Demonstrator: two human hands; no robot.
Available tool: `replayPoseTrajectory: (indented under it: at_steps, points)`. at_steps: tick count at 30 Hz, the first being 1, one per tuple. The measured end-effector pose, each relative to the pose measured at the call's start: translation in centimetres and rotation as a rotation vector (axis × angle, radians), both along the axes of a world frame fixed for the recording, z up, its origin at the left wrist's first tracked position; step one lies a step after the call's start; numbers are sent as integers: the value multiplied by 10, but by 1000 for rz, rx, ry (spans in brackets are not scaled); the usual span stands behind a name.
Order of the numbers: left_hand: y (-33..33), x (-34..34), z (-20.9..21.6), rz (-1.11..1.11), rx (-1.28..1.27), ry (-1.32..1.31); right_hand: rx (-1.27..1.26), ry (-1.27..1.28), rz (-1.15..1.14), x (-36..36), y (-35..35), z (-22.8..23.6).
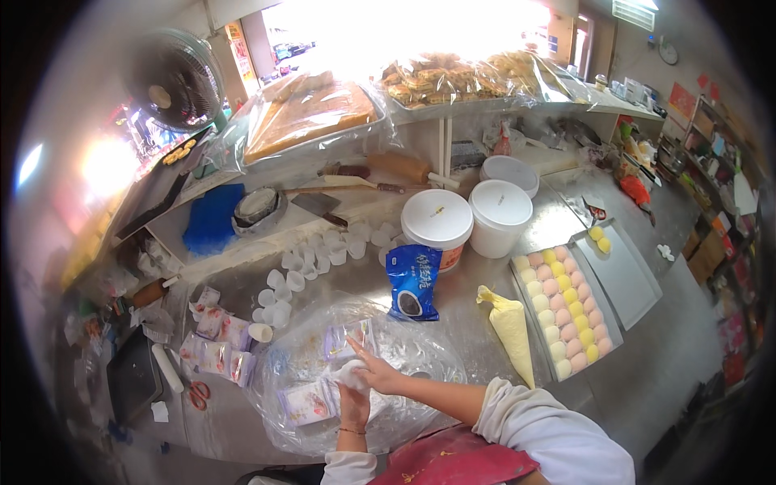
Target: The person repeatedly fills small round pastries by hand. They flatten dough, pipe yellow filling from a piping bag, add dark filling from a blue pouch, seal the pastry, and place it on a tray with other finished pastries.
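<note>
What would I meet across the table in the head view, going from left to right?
Dark tray, scissors, left hand, blue bag, piping bag, tray of balls.

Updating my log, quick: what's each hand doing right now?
Left hand: holding a small white item, its kind unclear.
Right hand: at the same item, index finger extended; whether it grips can't be told.

My sleeves (558,428): white, gathered in folds. My apron (453,462): deep red, small yellow marks. My left wrist (353,418): one thin, reddish bracelet (352,431).
</note>
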State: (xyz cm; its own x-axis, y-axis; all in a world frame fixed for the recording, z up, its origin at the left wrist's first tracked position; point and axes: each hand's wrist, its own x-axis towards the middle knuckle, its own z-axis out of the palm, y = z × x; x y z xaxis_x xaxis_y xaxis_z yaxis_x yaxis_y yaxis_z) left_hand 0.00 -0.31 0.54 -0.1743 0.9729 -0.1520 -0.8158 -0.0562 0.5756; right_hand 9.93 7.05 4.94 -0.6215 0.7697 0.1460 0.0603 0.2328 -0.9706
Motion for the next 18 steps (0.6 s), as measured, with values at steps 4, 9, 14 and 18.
replayPoseTrajectory:
  at_steps: [4,9,14,18]
  points:
    - [2,11,20,94,-95,231,-9,58,-77,2,2,-1]
    - [9,26,34,446,-439,715,4,29,-215,8,2,4]
    - [8,0,34,442,-376,450,37,40,-455,35,21,9]
    - [13,1,29,103,-416,264,-47,-317,-272,45,21,6]
